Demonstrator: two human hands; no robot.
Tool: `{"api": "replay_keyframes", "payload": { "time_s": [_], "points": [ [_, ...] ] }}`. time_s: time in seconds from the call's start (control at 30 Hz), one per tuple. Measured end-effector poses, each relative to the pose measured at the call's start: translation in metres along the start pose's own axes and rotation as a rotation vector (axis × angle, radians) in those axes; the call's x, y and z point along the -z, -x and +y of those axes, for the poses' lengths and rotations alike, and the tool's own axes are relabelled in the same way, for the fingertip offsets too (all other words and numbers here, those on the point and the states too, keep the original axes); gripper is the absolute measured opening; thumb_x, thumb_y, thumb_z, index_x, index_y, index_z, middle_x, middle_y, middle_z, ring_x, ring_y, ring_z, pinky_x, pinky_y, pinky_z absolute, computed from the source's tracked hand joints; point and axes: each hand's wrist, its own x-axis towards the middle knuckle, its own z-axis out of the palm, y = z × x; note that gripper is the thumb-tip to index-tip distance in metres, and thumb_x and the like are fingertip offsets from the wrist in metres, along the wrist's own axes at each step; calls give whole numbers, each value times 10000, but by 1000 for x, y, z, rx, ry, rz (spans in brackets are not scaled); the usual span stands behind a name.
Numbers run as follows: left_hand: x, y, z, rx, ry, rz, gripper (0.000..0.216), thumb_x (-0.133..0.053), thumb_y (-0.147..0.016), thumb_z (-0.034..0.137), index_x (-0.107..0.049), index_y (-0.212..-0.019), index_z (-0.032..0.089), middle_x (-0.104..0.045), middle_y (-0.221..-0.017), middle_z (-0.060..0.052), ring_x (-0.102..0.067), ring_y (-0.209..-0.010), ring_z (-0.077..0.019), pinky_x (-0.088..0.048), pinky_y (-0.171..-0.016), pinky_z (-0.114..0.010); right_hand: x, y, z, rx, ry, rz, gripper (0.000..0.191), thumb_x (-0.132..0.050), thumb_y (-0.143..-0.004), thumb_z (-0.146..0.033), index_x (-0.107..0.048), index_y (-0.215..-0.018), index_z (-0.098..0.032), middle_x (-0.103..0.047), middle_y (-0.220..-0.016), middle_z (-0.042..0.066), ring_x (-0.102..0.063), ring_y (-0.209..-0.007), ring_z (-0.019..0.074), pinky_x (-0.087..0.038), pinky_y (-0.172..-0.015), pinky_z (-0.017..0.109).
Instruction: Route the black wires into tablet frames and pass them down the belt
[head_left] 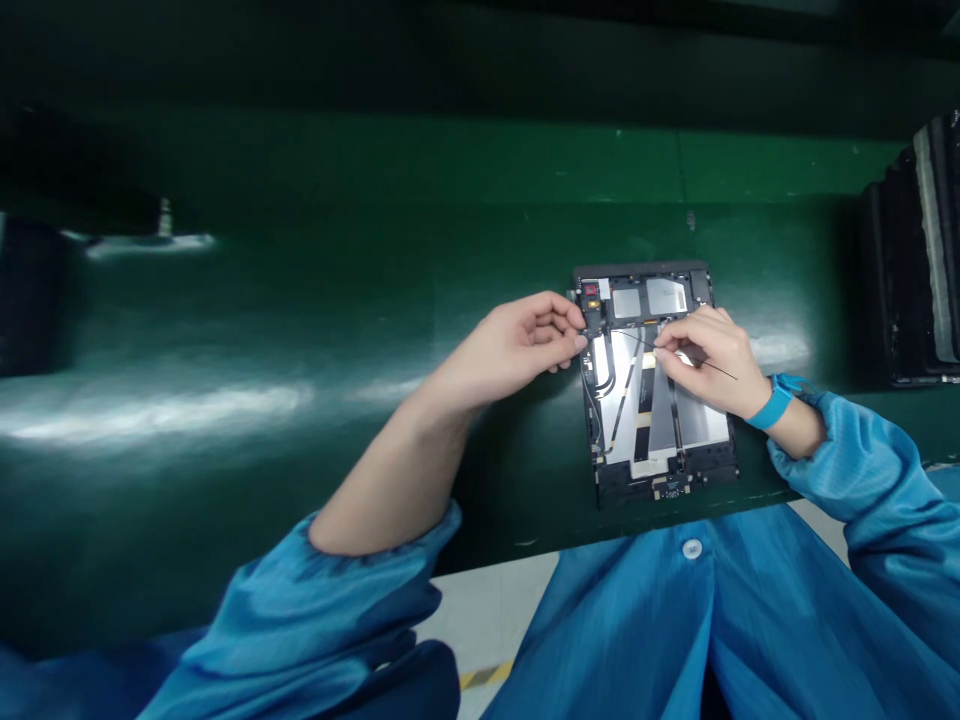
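Blue coat, nearest my remote camera. Opened tablet: flat on green bench, right of centre, presumably for easy reach. Right hand: pinching thin dark strand over it. Left hand: curled at its left edge, perhaps steadying; whether gripping, I cannot tell.

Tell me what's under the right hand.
Under the right hand is the open device; its silver panel and a narrow dark strip show past the hand. The parts directly beneath are covered, so I cannot tell which they are.
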Motion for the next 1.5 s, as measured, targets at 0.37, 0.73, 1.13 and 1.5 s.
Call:
{"api": "replay_keyframes", "payload": {
  "time_s": [0.37, 0.73, 1.13, 1.5],
  "points": [
    [0, 0, 2, -6, 1, -5, 266, -812, -736, 317, -629, -892, 203, -607, -685, 21, -562, -585, -116, -474, -561, -248, -1, 2, 1, 20, -2, 30, 116, -620, -992, -262, -720, -935, -250, -771, -825, -9, -680, -801, 194, -449, -802, 357],
    [3, -3, 5, 39, 33, -33, 280, -856, -699, 305, -652, -858, 197, -645, -655, 17, -602, -585, -117, -507, -576, -238, -1, 1, 1, 17, 4, 24, 116, -617, -991, -254, -718, -932, -248, -769, -825, -8, -670, -802, 194, -434, -797, 355],
    [-18, 2, -3, 33, 165, 186, 231, -813, -660, 202, -660, -830, 176, -624, -685, 19, -558, -584, -98, -478, -580, -229, 0, 1, 1, 6, 25, -3, 112, -620, -1006, -259, -717, -950, -247, -766, -840, -5, -662, -818, 198, -421, -805, 355],
    [-23, 5, -3, 0, 164, 232, 187, -782, -691, 195, -664, -833, 169, -626, -738, 10, -565, -617, -102, -500, -619, -244, -2, 2, 3, 4, 17, 0, 70, -672, -997, -258, -732, -964, -243, -781, -855, -6, -668, -834, 199, -425, -822, 348]
  ]
}}
